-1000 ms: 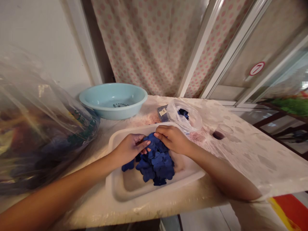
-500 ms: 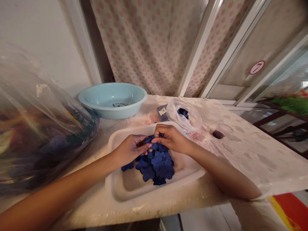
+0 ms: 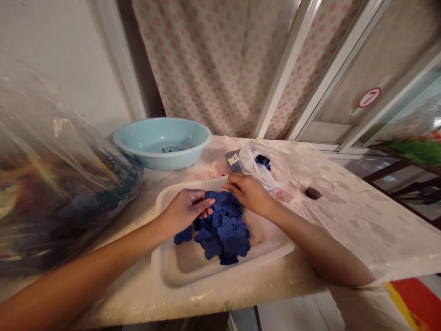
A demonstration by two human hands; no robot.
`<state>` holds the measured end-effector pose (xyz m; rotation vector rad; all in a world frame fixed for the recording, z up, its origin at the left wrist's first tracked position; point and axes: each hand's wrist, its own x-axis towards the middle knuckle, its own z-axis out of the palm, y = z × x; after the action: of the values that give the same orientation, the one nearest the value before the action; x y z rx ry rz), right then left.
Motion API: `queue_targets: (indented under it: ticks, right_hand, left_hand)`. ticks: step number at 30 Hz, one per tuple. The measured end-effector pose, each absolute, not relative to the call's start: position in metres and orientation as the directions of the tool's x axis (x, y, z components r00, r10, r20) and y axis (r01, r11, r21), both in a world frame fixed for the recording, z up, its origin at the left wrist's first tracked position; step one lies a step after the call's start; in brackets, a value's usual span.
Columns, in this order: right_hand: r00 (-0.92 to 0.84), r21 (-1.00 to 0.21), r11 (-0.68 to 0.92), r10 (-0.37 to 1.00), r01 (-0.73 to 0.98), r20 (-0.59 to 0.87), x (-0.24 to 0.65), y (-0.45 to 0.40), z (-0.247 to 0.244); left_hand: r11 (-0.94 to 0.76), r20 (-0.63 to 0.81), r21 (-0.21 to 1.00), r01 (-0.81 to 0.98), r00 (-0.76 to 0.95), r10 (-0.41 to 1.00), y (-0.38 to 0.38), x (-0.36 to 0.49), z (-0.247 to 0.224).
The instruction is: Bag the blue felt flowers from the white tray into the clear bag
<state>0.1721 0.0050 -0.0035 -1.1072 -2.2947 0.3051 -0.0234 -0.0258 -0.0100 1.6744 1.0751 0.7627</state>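
Blue flower-shaped fabric pieces (image 3: 229, 234) lie heaped in a shallow white tray (image 3: 188, 271). Over the tray's left side, my left hand (image 3: 182, 209) pinches the edge of one blue fabric flower (image 3: 217, 198) between thumb and fingers, above the heap. My right hand (image 3: 250, 193) hovers at the back right of the heap, a little apart from that piece. Its thumb and forefinger are pressed together, and whatever is between them is too small or hidden to make out. One more blue piece (image 3: 182, 235) lies at the heap's left.
A light blue basin (image 3: 161, 158) stands behind the tray. Beside it are an open plastic bag (image 3: 280, 172) with dark blue pieces and a labelled packet (image 3: 233, 159). A cup with dark liquid (image 3: 314, 191) is at right. A large clear bag (image 3: 69, 184) fills the left.
My right hand has drawn away to the right and slightly up from my left hand. The blue piece under my left fingers now shows more fully.
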Motion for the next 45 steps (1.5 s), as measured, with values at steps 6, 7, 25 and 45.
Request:
queue_targets:
  ticks: [6,7,25,45]
  right_hand:
    - [-0.66,-0.615,0.658,0.697,0.435,0.279,0.171,-0.004,0.005]
    - [-0.674,-0.623,0.666,0.682,0.412,0.284,0.17,-0.005,0.006]
    - [-0.465,-0.556,0.572,0.818,0.603,0.338,0.176,0.013,-0.01]
    - [-0.621,-0.665,0.637,0.715,0.388,0.322,0.171,0.002,-0.002]
  left_hand:
    - [-0.143,-0.003,0.939,0.314,0.423,0.906,-0.026,-0.024,-0.01]
    - [-0.144,-0.004,0.939,0.311,0.429,0.903,-0.026,-0.024,-0.01]
    - [-0.158,0.002,0.921,0.355,0.403,0.915,-0.026,-0.024,-0.01]
    - [-0.15,-0.02,0.933,0.327,0.464,0.886,-0.025,-0.026,-0.014]
